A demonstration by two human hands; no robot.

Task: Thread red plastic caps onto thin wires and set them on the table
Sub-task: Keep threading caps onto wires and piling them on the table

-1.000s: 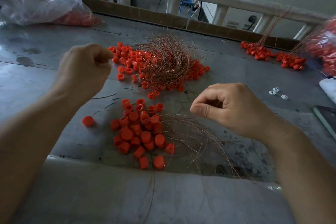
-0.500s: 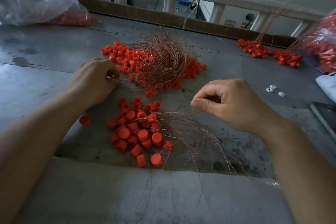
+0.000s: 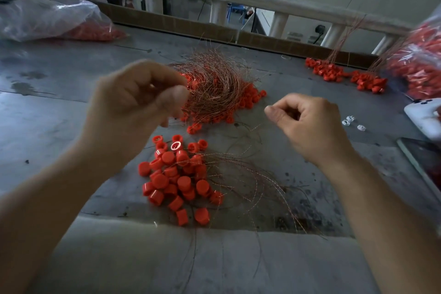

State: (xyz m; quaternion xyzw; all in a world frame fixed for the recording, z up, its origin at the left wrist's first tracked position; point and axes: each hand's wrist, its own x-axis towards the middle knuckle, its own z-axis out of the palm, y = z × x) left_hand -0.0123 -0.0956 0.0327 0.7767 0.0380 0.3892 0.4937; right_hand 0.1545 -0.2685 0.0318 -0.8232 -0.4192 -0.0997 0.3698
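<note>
A pile of loose red caps [image 3: 177, 175] lies near the table's front edge, with thin copper wires [image 3: 248, 181] fanned out to its right. Behind it sits a larger heap of caps threaded on wires [image 3: 214, 88]. My left hand [image 3: 136, 105] is raised above the table in front of that heap. It is blurred, its fingers are curled, and nothing shows between them. My right hand [image 3: 307, 124] hovers to the right, thumb and forefinger pinched together on what looks like a thin wire.
The grey table [image 3: 59, 107] has plastic bags of red caps at the far left [image 3: 55, 19] and far right [image 3: 420, 64]. More threaded caps [image 3: 346, 76] lie at the back right. Small white parts [image 3: 352, 124], a white device [image 3: 424, 114] and a dark tablet [image 3: 422, 162] sit at the right.
My left hand dropped to the edge of the threaded heap, then rose again toward me. My right hand stayed almost in place, still pinched.
</note>
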